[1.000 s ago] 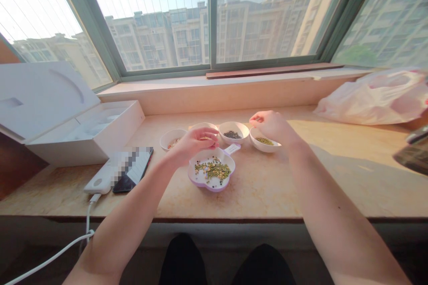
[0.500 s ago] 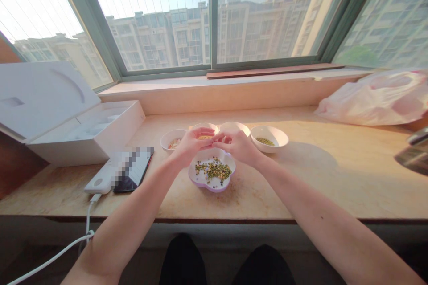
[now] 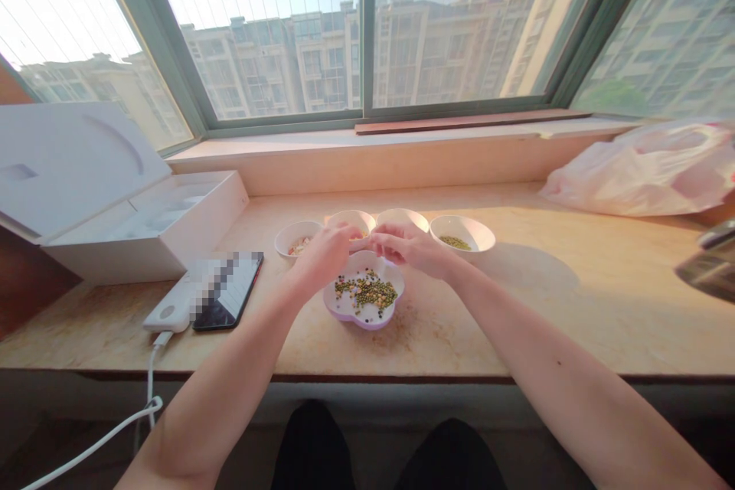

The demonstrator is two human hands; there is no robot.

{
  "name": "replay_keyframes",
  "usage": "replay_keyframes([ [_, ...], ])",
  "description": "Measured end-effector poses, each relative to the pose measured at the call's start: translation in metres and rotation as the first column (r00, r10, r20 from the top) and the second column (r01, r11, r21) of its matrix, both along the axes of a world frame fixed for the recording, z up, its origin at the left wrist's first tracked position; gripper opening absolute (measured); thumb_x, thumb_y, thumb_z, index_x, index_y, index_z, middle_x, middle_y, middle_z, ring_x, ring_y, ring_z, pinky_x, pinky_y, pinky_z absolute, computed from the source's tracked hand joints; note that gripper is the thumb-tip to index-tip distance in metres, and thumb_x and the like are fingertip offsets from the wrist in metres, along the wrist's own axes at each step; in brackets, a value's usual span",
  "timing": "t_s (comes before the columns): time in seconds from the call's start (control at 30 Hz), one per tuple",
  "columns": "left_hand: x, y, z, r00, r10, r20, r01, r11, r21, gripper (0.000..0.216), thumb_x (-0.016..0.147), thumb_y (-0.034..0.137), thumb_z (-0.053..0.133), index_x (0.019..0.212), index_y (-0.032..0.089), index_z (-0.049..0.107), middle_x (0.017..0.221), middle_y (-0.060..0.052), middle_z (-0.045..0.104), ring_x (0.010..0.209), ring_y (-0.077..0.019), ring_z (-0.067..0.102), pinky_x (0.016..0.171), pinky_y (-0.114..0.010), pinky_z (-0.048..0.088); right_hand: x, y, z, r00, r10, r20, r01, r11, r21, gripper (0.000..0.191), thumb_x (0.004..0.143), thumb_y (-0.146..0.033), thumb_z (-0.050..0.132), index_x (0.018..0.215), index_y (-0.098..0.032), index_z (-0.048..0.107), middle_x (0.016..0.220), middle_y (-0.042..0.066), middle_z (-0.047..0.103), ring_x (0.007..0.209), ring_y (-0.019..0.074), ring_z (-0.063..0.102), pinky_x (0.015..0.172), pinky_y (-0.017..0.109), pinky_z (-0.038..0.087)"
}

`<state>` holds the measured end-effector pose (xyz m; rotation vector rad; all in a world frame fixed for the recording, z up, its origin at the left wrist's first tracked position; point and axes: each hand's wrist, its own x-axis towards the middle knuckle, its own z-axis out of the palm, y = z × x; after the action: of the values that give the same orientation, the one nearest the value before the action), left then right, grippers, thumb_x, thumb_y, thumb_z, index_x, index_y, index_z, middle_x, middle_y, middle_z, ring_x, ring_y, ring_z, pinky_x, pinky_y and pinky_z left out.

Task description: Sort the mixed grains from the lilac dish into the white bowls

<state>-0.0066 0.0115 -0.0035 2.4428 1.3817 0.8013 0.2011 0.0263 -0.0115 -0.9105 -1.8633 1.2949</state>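
My left hand (image 3: 328,251) is over the back row of bowls, palm turned down and fingers curled closed beside the second white bowl (image 3: 351,216). My right hand (image 3: 414,251) has its fingers drawn together in a pinch just to the right, in front of the third white bowl (image 3: 402,219). Anything inside either hand is too small or hidden. Below both hands stands a flower-shaped white and lilac bowl (image 3: 363,321) with mixed green, dark and pale beans (image 3: 370,292). Reddish and pale bits lie in the left white bowl (image 3: 287,237), green beans in the right white bowl (image 3: 482,236).
At left are an open white box (image 3: 143,245), a white power bank (image 3: 166,310) with a white cable (image 3: 150,367), and a dark phone (image 3: 233,298). A plastic bag (image 3: 648,168) lies at the right by the window. The counter's front edge (image 3: 390,377) runs nearest me.
My left hand has turned from a cupped pose to palm down, its fingers curling over the second bowl. My right hand has moved slightly right, apart from the left.
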Motion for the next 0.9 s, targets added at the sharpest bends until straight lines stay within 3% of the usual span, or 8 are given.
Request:
replay_keyframes([
  [0.1,-0.002,-0.005,0.0,0.947,-0.195,-0.256,0.196,0.98,-0.021,0.031,0.09,0.006,0.048,0.099,0.019,0.075,0.108,-0.008,0.076,0.095,-0.0214,0.07,0.09,-0.036,0.055,0.002,0.001,0.0,0.983,0.142,-0.118,-0.158,0.978,-0.133,0.028,0.091,-0.042,0.062,0.075,-0.019,0.06,0.066,-0.002,0.054,0.052,0.0081,0.034,0.05,0.026,0.021],
  [0.23,0.001,-0.013,0.002,0.836,-0.357,-0.416,0.348,0.932,-0.101,0.023,0.083,0.007,0.055,0.093,0.019,0.073,0.105,-0.006,0.076,0.094,-0.0209,0.069,0.087,-0.032,0.056,0.003,0.0,0.0,0.96,0.233,-0.158,-0.26,0.948,-0.181,0.029,0.089,-0.042,0.064,0.072,-0.019,0.057,0.064,-0.002,0.049,0.053,0.0082,0.031,0.05,0.026,0.02],
  [0.37,0.006,-0.019,0.005,0.786,-0.451,-0.423,0.429,0.89,-0.154,0.021,0.079,0.008,0.062,0.094,0.019,0.072,0.109,-0.006,0.074,0.102,-0.0216,0.067,0.096,-0.032,0.054,0.005,-0.002,0.004,0.948,0.274,-0.163,-0.306,0.924,-0.228,0.03,0.087,-0.044,0.065,0.073,-0.018,0.058,0.065,-0.002,0.05,0.054,0.0087,0.03,0.05,0.026,0.021],
  [0.57,0.01,-0.014,-0.003,0.763,-0.467,-0.447,0.481,0.872,-0.089,0.021,0.081,0.005,0.06,0.092,0.018,0.073,0.111,-0.007,0.074,0.113,-0.0223,0.065,0.109,-0.034,0.048,0.004,-0.001,0.003,0.951,0.261,-0.166,-0.295,0.925,-0.238,0.033,0.083,-0.045,0.069,0.07,-0.017,0.058,0.062,-0.003,0.047,0.054,0.0078,0.031,0.051,0.025,0.02],
  [0.67,0.012,-0.01,-0.011,0.787,-0.452,-0.42,0.459,0.884,-0.09,0.022,0.081,0.001,0.057,0.084,0.019,0.07,0.106,-0.006,0.074,0.11,-0.0212,0.066,0.107,-0.033,0.049,0.006,0.0,0.006,0.971,0.171,-0.167,-0.204,0.955,-0.213,0.03,0.081,-0.044,0.07,0.072,-0.017,0.061,0.063,-0.003,0.048,0.054,0.0079,0.032,0.051,0.025,0.021],
  [0.77,0.014,-0.007,-0.018,0.834,-0.428,-0.348,0.416,0.903,-0.112,0.027,0.079,-0.002,0.053,0.084,0.019,0.069,0.109,-0.006,0.073,0.107,-0.0209,0.068,0.101,-0.03,0.052,0.015,0.004,0.013,0.985,-0.01,-0.169,-0.013,0.99,-0.138,0.025,0.082,-0.04,0.069,0.074,-0.017,0.064,0.064,-0.003,0.049,0.054,0.0084,0.032,0.051,0.026,0.022],
  [0.9,0.014,-0.006,-0.022,0.868,-0.4,-0.293,0.378,0.916,-0.132,0.037,0.077,-0.005,0.049,0.091,0.019,0.073,0.114,-0.006,0.073,0.107,-0.022,0.068,0.097,-0.03,0.053,0.032,0.015,0.021,0.93,-0.26,-0.261,0.262,0.965,-0.028,0.019,0.079,-0.036,0.071,0.078,-0.018,0.067,0.064,-0.002,0.051,0.055,0.0098,0.035,0.051,0.027,0.024],
])
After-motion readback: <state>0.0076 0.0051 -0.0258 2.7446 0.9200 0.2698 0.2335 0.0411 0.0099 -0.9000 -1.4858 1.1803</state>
